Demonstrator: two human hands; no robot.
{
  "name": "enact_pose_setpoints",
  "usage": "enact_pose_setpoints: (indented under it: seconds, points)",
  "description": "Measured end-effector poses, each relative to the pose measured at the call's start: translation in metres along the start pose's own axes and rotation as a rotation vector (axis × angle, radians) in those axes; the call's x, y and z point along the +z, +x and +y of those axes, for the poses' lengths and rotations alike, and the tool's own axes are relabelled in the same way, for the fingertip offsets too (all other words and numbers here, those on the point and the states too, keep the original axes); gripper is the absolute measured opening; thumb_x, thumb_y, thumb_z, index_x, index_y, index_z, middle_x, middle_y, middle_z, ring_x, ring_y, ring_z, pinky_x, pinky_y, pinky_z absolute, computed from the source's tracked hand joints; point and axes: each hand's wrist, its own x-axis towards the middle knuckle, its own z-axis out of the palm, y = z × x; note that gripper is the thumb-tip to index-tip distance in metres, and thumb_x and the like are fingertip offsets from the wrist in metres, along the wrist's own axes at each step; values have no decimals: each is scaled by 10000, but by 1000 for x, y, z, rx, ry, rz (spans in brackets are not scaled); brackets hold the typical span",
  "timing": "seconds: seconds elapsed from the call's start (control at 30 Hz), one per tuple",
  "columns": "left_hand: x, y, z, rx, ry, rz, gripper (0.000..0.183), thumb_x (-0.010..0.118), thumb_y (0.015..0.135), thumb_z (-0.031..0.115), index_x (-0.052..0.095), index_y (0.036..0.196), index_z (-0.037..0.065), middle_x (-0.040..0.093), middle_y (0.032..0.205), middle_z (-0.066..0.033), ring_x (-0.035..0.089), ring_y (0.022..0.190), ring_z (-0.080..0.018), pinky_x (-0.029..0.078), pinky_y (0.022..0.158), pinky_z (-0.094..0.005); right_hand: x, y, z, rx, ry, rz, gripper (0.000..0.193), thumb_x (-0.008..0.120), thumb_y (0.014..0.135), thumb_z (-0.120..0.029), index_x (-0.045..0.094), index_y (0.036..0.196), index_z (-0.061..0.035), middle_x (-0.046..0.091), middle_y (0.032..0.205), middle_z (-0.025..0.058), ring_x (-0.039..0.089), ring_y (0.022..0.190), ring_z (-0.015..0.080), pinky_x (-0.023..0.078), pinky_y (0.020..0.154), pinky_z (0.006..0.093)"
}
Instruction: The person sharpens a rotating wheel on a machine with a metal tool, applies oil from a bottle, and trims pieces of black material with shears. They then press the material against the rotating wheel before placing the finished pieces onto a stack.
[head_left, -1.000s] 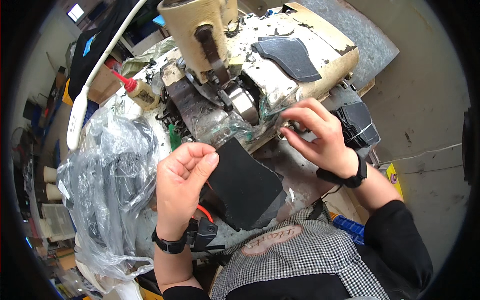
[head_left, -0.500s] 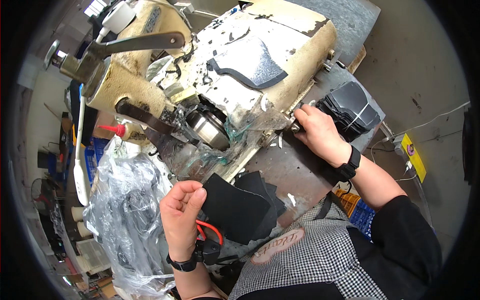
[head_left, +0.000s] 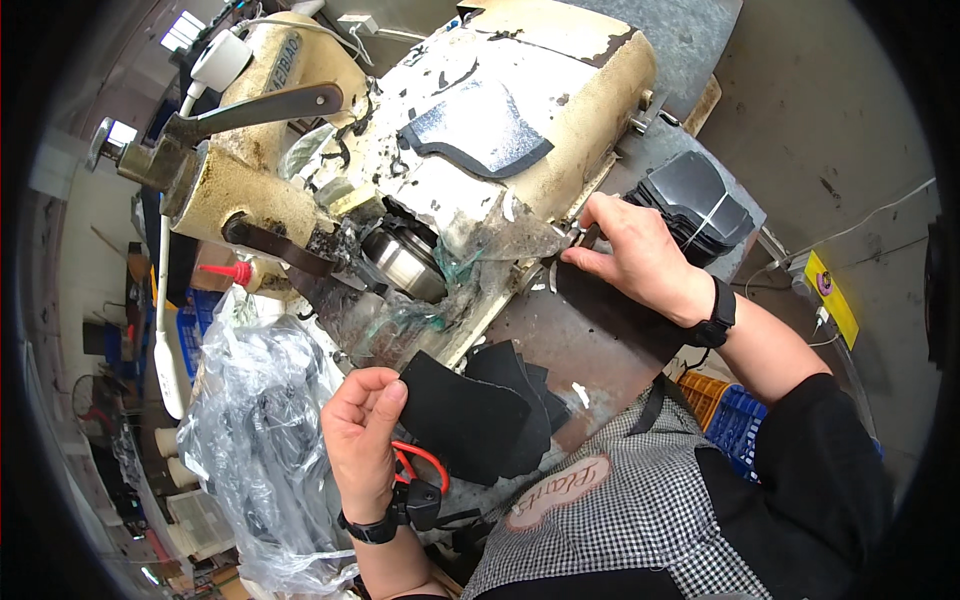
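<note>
My left hand (head_left: 362, 425) pinches the corner of a black cut piece (head_left: 465, 410) between thumb and fingers. More black pieces (head_left: 520, 385) of the same sort lie fanned out beneath it on the machine's metal table. At the front edge of the cream skiving machine (head_left: 590, 120), my right hand (head_left: 640, 255) has its thumb and fingers curled round a small metal knob (head_left: 588, 237), mostly hidden by the fingers. The machine's steel drum (head_left: 405, 265) shows left of that hand, among scraps and torn plastic film. One dark, shaped piece (head_left: 480, 130) rests on the machine's top.
A bound stack of black pieces (head_left: 695, 205) sits beyond my right hand. Red-handled scissors (head_left: 425, 460) are by my left wrist. Clear plastic bags (head_left: 260, 440) pile up at left, below a red-tipped bottle (head_left: 245, 272). A metal lever arm (head_left: 260, 110) juts out above.
My right hand has turned at the knob, its thumb and fingers shifting their hold. My left hand keeps the black piece almost in place. The whole view has shifted slightly.
</note>
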Motion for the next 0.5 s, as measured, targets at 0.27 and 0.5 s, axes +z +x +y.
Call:
enact_pose_setpoints:
  seconds: [0.27,0.5]
  points:
    - [6,0,2,-5,6,4,101,653,884,47,626,970,0,628,826,31,531,714,-18,400,654,-161,1,17,-4,-115,-83,-227,245,652,797,-246,499,819,-55,537,657,79,566,606,195,470,517,309]
    - [5,-1,1,13,-67,-13,114,653,885,52,619,980,-2,634,823,21,540,715,-20,404,651,-159,3,21,30,871,1310,-710,493,704,854,-391,553,1065,28,540,716,-9,481,561,63,407,488,203]
